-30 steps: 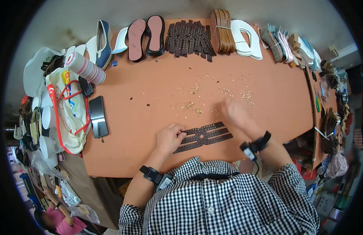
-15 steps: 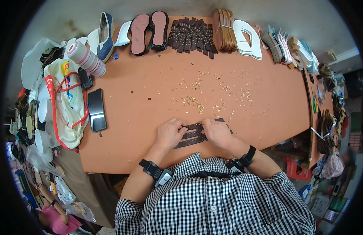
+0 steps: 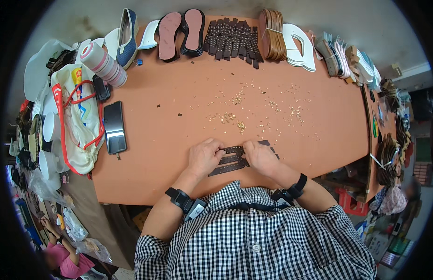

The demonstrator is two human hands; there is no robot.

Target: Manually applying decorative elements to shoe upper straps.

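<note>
Studded strap: on the table
Left hand: fingers curled at its left side
Right hand: fingers gathered over its middle
Both grips: closure and contents, cannot tell
Bag: coloured print

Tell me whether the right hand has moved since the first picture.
Yes: against the phone, the right hand moved left and toward the checked shirt.

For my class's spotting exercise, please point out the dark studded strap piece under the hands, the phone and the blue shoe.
Dark studded strap piece (image 3: 231, 167), head view: on its lower strip.
Phone (image 3: 115, 128), head view: middle of its screen.
Blue shoe (image 3: 127, 52), head view: on its blue upper.
</note>
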